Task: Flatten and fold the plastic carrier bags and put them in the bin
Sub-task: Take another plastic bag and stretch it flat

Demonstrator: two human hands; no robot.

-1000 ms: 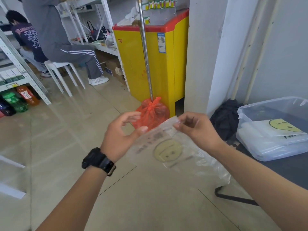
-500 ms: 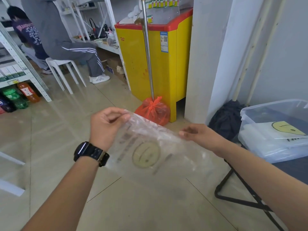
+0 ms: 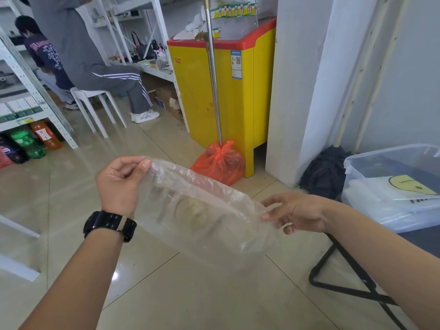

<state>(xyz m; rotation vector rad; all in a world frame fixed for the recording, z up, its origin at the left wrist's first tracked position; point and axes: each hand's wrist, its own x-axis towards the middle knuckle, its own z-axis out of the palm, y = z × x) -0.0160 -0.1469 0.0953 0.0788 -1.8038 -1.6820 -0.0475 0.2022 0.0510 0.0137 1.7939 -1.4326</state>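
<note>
One carrier bag, left hand pinching, right hand pinching

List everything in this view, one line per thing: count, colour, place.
clear plastic carrier bag with a yellow smiley print: one, clear, held between both hands
clear plastic storage bin: one, clear, far right
folded smiley bags: count unclear, white and yellow, inside the bin
tied orange plastic bag: one, orange, on the floor at the pole's foot
metal pole: one, silver, in front of the freezer
yellow chest freezer with red lid: one, centre back
dark cloth bundle: one, black, on the floor by the pillar
white plastic stool: one, back left
drink bottles: several, mixed colours, under the left shelf
black wristwatch: one, left wrist
left hand: pinches the bag's upper end
right hand: holds the bag's lower end
</note>
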